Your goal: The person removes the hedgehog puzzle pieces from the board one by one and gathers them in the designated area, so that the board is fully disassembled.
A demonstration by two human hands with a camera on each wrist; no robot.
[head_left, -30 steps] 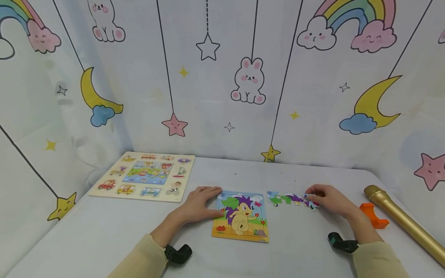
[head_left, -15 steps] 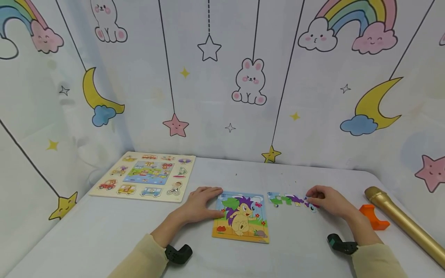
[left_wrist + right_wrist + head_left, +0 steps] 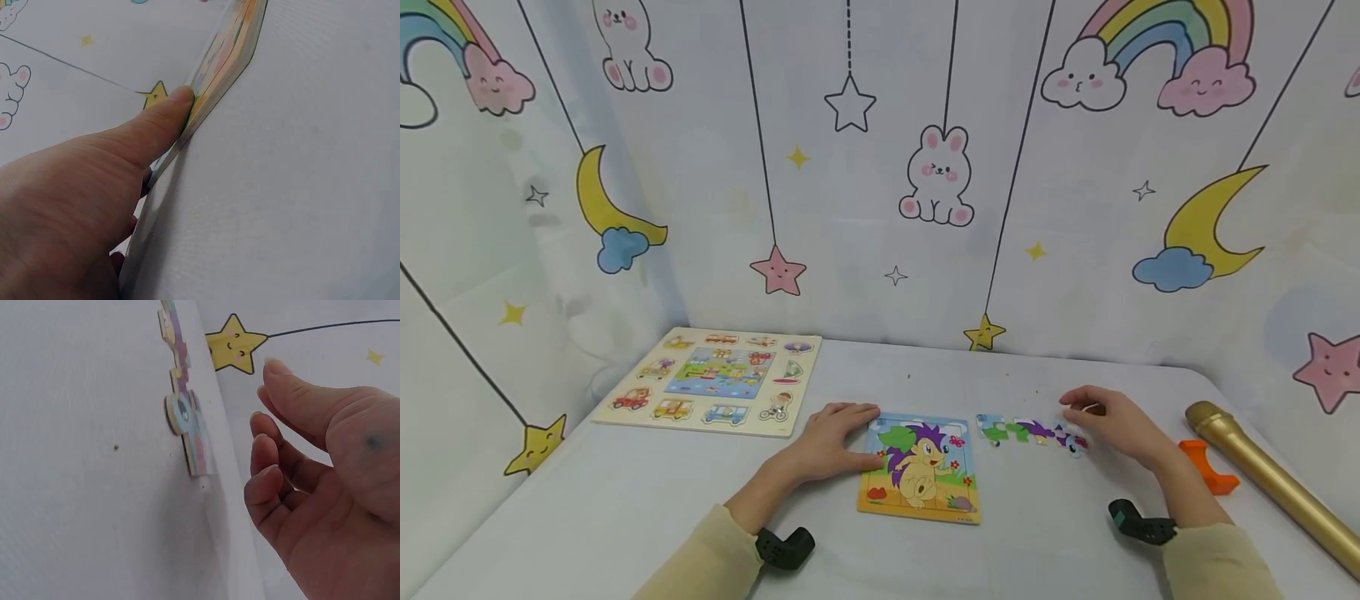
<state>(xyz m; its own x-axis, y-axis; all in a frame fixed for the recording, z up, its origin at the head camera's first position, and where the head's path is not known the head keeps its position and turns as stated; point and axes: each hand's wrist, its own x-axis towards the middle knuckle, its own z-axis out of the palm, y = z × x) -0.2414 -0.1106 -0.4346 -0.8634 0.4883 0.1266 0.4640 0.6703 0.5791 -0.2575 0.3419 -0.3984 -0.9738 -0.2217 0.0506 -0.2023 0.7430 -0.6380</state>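
Note:
A square hedgehog jigsaw puzzle (image 3: 919, 471) lies flat on the white table in front of me. My left hand (image 3: 831, 442) rests at its left side, thumb touching the edge and fingers stretched toward the upper left corner. In the left wrist view the straight thumb (image 3: 165, 115) lies against the board's rim. Right of the puzzle, several loose jigsaw pieces (image 3: 1036, 430) form a short row with green, purple and blue print. My right hand (image 3: 1108, 417) hovers just beyond the row's right end, fingers loosely bent and holding nothing; the right wrist view shows the pieces (image 3: 182, 415) apart from the fingertips.
A large wooden vehicle puzzle board (image 3: 805, 392) lies at the back left. At the right are an orange curved block (image 3: 1208, 468) and a gold microphone (image 3: 1273, 483). A patterned cloth backdrop (image 3: 880, 208) rises behind the table.
My right hand has let go of the rightmost jigsaw piece and lifted slightly up and away from it. The left hand and the hedgehog puzzle have not moved.

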